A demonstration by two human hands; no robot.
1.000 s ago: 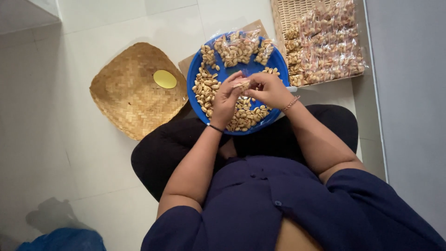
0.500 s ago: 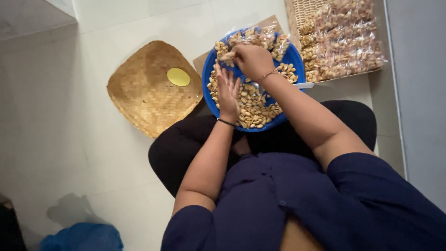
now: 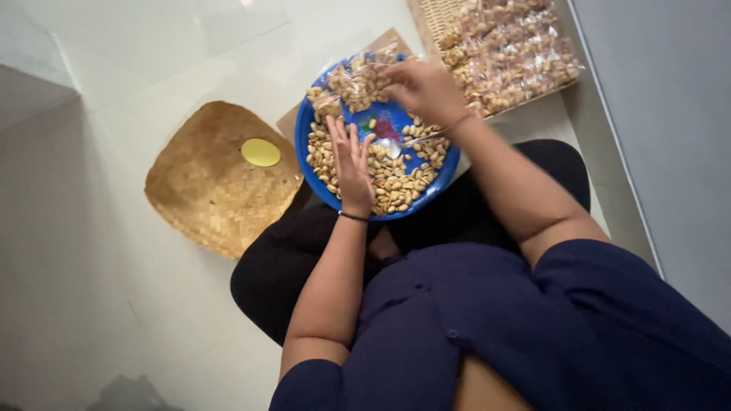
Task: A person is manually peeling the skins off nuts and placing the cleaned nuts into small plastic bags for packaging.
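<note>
On our lap sits the blue plate (image 3: pixel 314 171), with loose peanuts (image 3: pixel 396 183) left on it. Our left hand (image 3: pixel 352 166) lies flat there, fingers apart. Our right hand (image 3: pixel 423 90) pinches a filled packet (image 3: pixel 358 82). Beyond, a basket (image 3: pixel 434 15) holds many finished packets (image 3: pixel 510 53).

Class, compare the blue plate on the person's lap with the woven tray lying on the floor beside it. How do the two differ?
The blue plate is smooth and glossy; the woven tray is tan, plaited fibre. The blue plate is heaped with peanuts and small clear packets; the woven tray bears only a yellow disc. Both hands work over the blue plate: left hand, right hand; nobody touches the woven tray. Both are shallow.
</note>
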